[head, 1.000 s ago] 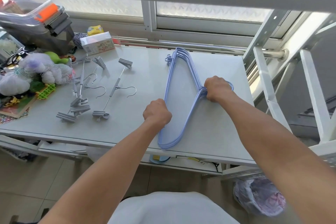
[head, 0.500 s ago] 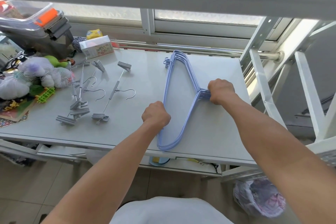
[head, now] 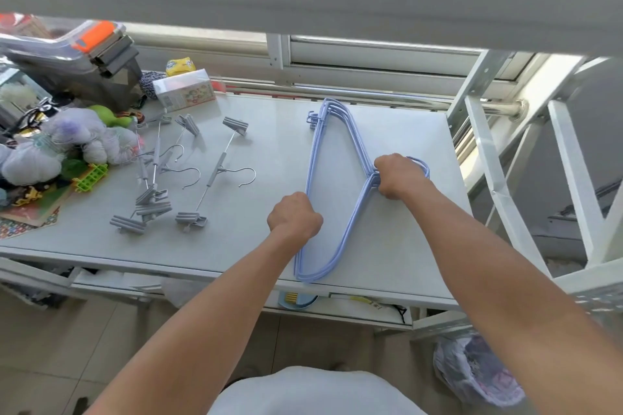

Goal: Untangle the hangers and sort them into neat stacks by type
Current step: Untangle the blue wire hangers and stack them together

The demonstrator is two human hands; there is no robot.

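Your left hand (head: 294, 215) fists the blue hangers' (head: 342, 236) long bar at 6 o'clock; your right hand (head: 397, 175) still clenches their necks, stack barely shifted.

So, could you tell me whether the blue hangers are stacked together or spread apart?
Stacked: the blue hangers lie nested in one aligned pile on the table.

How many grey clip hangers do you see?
3 by visible hooks: a lone clip hanger beside the blue stack, two tangled clip hangers farther left; another may hide there.
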